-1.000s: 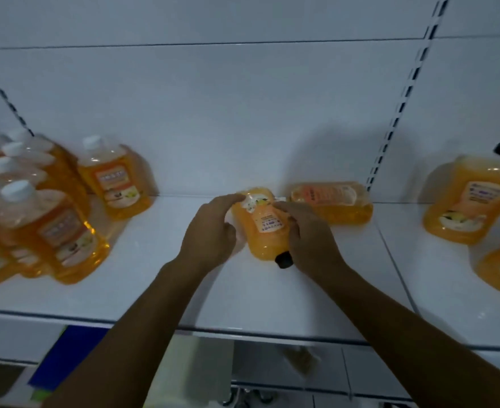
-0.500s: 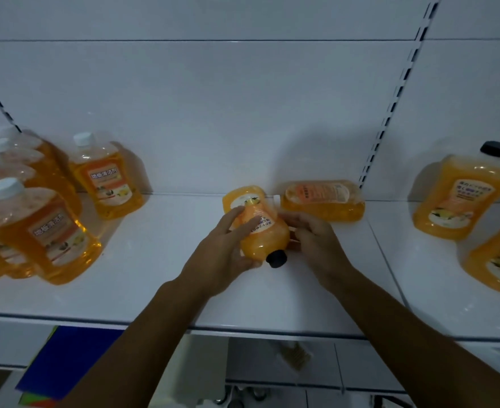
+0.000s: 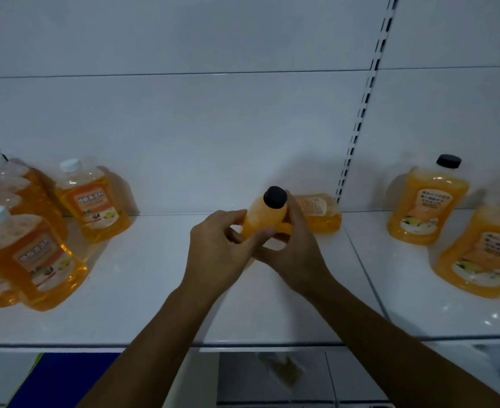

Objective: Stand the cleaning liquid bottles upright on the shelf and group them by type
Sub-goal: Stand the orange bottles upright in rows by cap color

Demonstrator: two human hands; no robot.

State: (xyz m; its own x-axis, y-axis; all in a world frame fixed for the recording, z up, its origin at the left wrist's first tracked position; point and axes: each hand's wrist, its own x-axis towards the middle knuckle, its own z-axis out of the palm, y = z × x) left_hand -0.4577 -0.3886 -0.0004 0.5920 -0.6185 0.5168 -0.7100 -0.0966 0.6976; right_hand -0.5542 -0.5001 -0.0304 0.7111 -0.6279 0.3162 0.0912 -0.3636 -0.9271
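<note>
At the centre of the white metal shelf [image 3: 142,290], a black-capped orange plastic bottle [image 3: 262,217] is held between both hands just above the shelf surface, cap tilted up and toward the camera; the left hand [image 3: 219,254] has fingers and thumb curled round the lower left of the body, and the right hand [image 3: 294,251] wraps the right side with fingers reaching up beside the cap [image 3: 275,196]; whether the base touches the shelf cannot be told, since the hands hide it. Judged risks: a smooth, liquid-filled body may slip through the grip if either hand lets go before the base is seated flat; a tilted release would probably topple it onto the orange bottle lying on its side [image 3: 316,212] just behind; placing it with the white-capped group would defeat the sorting. That lying bottle shows a label, its print too small to read. Well apart to the right stand black-capped orange bottles [image 3: 428,201] with pale labels bearing blurred, illegible script; to the left stand white-capped clear bottles of orange liquid [image 3: 92,201], whose labels appear to read "地板清洁剂"; no brand name can be made out.
</note>
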